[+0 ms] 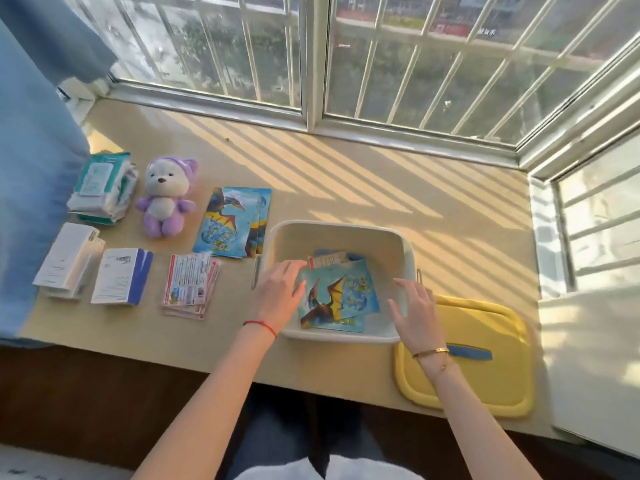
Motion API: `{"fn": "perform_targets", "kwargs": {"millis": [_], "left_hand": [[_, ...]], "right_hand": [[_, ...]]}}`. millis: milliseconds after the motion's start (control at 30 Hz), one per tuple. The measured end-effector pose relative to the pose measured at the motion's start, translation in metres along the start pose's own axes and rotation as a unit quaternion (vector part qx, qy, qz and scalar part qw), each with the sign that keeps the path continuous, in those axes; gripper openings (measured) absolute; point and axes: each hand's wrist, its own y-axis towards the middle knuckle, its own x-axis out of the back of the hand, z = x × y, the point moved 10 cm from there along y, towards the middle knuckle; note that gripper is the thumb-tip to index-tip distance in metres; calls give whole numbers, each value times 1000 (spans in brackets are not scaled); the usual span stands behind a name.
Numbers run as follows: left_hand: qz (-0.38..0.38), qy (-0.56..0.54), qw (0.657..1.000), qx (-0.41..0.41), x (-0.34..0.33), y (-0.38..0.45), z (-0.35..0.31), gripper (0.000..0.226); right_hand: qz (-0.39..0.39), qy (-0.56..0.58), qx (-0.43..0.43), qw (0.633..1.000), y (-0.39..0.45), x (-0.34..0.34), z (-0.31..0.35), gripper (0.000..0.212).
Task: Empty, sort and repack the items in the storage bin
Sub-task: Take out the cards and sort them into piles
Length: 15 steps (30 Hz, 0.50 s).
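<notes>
- The storage bin (341,233) sits on the worktop (346,174) straight ahead of the person, between both hands; its yellow lid (485,341) lies just beside it on the right, partly over the worktop's near edge
- In the bin lie the dinosaur packets (337,299), flat on the floor of the bin toward its near wall, long axis running roughly near-left to far-right; behind them a few smaller cards (327,260) poke out, too small to identify surely
- The left hand (280,292) is the nearer one: it reaches over the bin's left rim, fingers spread and fairly straight, fingertips at or on the left edge of the top packet; it seems to touch rather than grip, though the contact is hard to make out
- The right hand (414,306) hovers over the bin's right near corner, fingers loosely spread, holding nothing, clear of the packets
- Both forearms come in from below, converging on the bin
- Already sorted in piles on the left of the worktop: wipes packs (104,185), a purple plush toy (166,199), more dinosaur packets laid out (235,220), white booklets (69,261), a blue-edged box (123,275) and red-edged sachets (190,285)
- Judged from this, the matching pile lies up and to the left of the bin, so the left hand is best placed to carry the packets there
</notes>
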Motion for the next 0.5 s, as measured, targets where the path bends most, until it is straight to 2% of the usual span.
{"fn": "perform_targets", "kwargs": {"millis": [200,400,500], "left_hand": [[53,29,998,-1,-77,53,12,39],[158,84,983,42,-161,71,50,43],[155,113,980,48,-178,74,63,51]], "right_hand": [[-1,30,13,999,36,-33,-11,41],[-11,34,13,999,60,-64,-23,42],[-2,35,8,999,65,-79,-29,42]]}}
